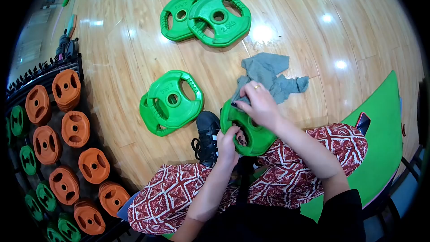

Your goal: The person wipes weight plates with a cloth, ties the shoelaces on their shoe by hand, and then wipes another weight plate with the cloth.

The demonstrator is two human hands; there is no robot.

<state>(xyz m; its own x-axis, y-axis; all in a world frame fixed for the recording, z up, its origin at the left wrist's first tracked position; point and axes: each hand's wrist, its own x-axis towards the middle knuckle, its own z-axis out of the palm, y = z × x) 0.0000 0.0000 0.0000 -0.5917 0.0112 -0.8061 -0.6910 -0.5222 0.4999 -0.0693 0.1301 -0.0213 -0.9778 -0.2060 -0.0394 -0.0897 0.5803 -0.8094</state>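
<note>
Where the opening of the green plate (pixel 256 142) is reached through by the left hand (pixel 227 148), its fingers are curled closed around the rim, tips seen inside. The right hand (pixel 262 106) is set at the upper rim, fingers half bent, thumb laid close to the plate; whether the grey cloth (pixel 268 74) is pinched there cannot be told.

Plate is held tilted between the patterned knees, probably so that its weight is steadied by one hand and its rim left within reach of the other. Cloth is spread, crumpled, on the wooden floor (pixel 309 27) just beyond.

Farther out, two overlapped pairs of green plates are laid on the floor: one pair (pixel 172 101) beside the black shoe (pixel 207 139), nearer the floor's left edge and the rack (pixel 56 117); one pair (pixel 219 20) farther off, "2.5KG" legible.

Underside of the held plate is hidden; second shoe mostly covered. Lower plates in both pairs are partly covered. Rack is cut off at left by the dark lens border.
</note>
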